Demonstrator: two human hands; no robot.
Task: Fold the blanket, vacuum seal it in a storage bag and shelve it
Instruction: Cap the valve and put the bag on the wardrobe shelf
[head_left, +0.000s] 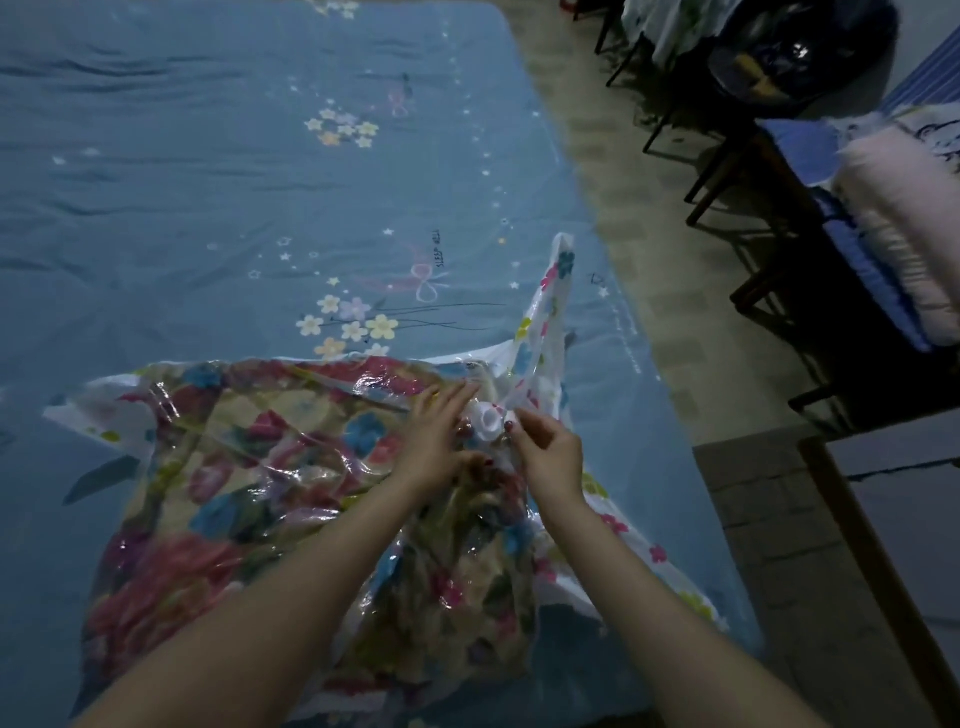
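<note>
The floral blanket (218, 499) lies inside the clear storage bag (156, 415) on the blue bed sheet (208, 182). The left hand (434, 441) presses flat, fingers straight, beside the white valve (488, 418); the right hand (550, 449) pinches plastic there. A crooked valve or crumpled film could leak air.

Clear storage bag (218, 415) w/ floral blanket (171, 571) inside lies on blue bed sheet (208, 182), under both forearms. Left hand (434, 441) rests flat on bag, fingers straight, just left of white valve (488, 420); right hand (550, 449) just right of valve, fingers curled, pinching bag plastic, whose flowered corner (556, 291) sticks up beyond it. Far right of hands: tiled floor (753, 519), dark chair legs (727, 171), pink bedding (904, 223).
</note>
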